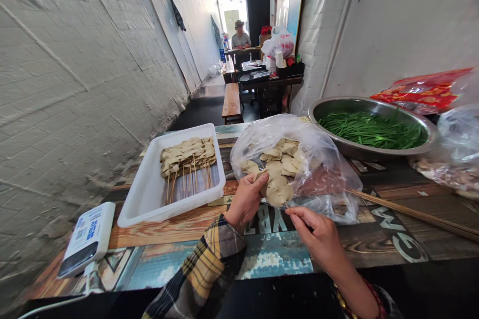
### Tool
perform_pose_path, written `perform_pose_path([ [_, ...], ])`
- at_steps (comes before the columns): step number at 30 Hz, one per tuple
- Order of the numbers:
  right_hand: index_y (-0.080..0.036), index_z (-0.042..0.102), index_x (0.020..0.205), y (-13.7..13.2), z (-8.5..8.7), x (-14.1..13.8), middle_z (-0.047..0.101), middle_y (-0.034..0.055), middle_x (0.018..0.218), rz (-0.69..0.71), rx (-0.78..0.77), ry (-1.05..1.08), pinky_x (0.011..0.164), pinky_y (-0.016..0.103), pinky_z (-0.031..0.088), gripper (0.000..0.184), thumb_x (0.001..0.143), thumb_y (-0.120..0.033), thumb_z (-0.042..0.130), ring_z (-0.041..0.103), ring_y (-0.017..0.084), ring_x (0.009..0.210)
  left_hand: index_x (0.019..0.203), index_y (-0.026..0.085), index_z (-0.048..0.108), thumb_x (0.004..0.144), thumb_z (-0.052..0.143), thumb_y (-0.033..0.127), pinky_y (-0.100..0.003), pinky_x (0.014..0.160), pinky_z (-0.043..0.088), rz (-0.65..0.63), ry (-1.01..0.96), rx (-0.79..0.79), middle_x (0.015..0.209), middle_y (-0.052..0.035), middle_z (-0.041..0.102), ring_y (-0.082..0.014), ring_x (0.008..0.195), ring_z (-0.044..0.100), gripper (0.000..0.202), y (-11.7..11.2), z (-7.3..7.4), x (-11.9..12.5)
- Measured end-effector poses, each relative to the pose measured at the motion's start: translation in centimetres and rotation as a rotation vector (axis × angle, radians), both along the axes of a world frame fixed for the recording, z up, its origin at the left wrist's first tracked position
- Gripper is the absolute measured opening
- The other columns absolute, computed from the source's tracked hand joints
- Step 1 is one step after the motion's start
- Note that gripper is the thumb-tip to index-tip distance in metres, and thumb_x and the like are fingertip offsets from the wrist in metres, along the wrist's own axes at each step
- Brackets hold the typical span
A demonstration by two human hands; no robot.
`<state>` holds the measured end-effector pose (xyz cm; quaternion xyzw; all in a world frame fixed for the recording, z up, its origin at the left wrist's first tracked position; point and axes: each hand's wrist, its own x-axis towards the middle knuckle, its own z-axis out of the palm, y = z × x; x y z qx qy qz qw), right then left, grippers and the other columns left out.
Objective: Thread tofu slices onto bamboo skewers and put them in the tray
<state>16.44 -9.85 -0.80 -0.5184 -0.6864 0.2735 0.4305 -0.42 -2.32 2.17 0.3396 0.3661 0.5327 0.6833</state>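
Pale beige round slices [277,189] overlap in my left hand [247,196], thumb on top, in front of an open clear plastic bag [329,179]. More loose slices [286,158] lie inside that bag. My right hand [316,229] pinches the end of a thin wooden skewer [287,205] at the lower edge of the held slices; the rest of the skewer is hidden by them. To the left, a white plastic tray [140,208] contains stacked skewers of the same slices [187,154], their bare sticks pointing toward me.
A steel bowl [430,137] of green chives [370,127] stands at the right, beside red packaging [426,90]. Bare skewers [411,207] lie on the wooden table. A white power bank [88,239] with a cable is at left. Farther back are a bench [232,100] and a seated person [240,39].
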Motion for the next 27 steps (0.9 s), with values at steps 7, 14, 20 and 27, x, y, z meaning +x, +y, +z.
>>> perform_pose_path([
  [7,-0.022,0.072,0.095,0.0,0.3,0.0,0.077,0.0049,0.09,0.006,-0.029,0.01,0.075,0.029,0.054,0.026,0.091,-0.031,0.048,0.072,0.021,0.081,0.076,0.014,0.07,0.066,0.079,0.043,-0.022,0.061,0.044,-0.039,0.033,0.029,0.069,-0.0018,0.065,-0.0108,0.062,0.056,0.032,0.0,0.2,-0.1],
  [14,-0.019,0.072,0.092,0.0,0.7,1.1,0.07,0.0028,0.068,-0.167,-0.082,0.158,0.06,0.026,0.048,0.027,0.09,-0.037,0.052,0.064,0.017,0.061,0.092,0.015,0.071,0.072,0.073,0.046,-0.024,0.066,0.046,-0.018,0.167,0.121,0.084,-0.0059,0.069,-0.0129,0.069,0.06,0.037,0.3,0.1,-0.7],
  [20,-0.017,0.068,0.099,0.4,-0.1,2.4,0.044,-0.0067,0.049,-0.267,-0.112,0.539,0.046,0.022,0.033,0.028,0.091,-0.04,0.055,0.04,0.01,0.045,0.095,0.015,0.07,0.076,0.068,0.044,-0.024,0.062,0.044,0.159,0.387,0.155,0.085,-0.0062,0.069,-0.0125,0.068,0.059,0.035,1.4,-0.6,-1.8],
  [27,-0.016,0.067,0.098,0.8,-0.5,2.4,0.048,-0.0058,0.052,-0.23,-0.149,0.695,0.046,0.022,0.031,0.026,0.087,-0.039,0.061,0.04,0.009,0.047,0.091,0.017,0.071,0.08,0.061,0.022,-0.032,0.074,0.045,0.172,1.173,0.563,0.086,-0.0063,0.066,-0.018,0.077,0.058,0.015,1.8,-1.2,-2.3],
])
